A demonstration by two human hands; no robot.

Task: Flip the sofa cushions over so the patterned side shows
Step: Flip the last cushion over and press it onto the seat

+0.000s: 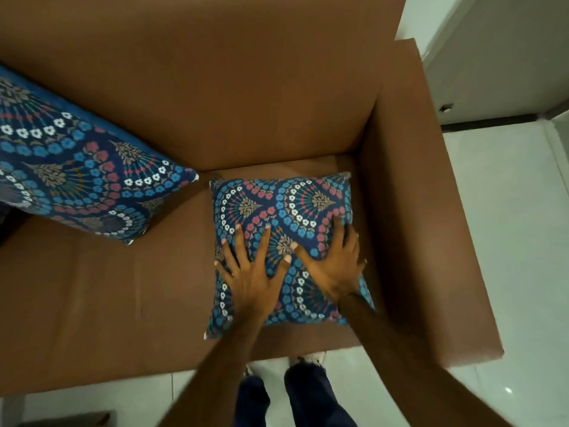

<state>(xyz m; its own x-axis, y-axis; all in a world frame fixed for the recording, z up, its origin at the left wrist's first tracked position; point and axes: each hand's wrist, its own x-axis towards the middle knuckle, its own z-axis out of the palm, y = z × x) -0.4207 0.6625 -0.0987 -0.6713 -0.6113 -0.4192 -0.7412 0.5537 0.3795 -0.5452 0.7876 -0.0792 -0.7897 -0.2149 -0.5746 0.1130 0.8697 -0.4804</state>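
A square cushion (286,208) with a blue, pink and white floral pattern lies flat on the brown sofa seat (92,291), close to the right armrest, patterned side up. My left hand (252,272) rests flat on its near left part with fingers spread. My right hand (334,266) presses flat on its near right part, fingers spread too. Neither hand grips anything. A second cushion (67,167) of the same pattern leans against the sofa back at the left, patterned side showing.
The sofa's right armrest (415,226) rises right beside the flat cushion. The backrest (215,87) fills the top of the view. White tiled floor (517,241) lies to the right and below, where my legs and shoes stand.
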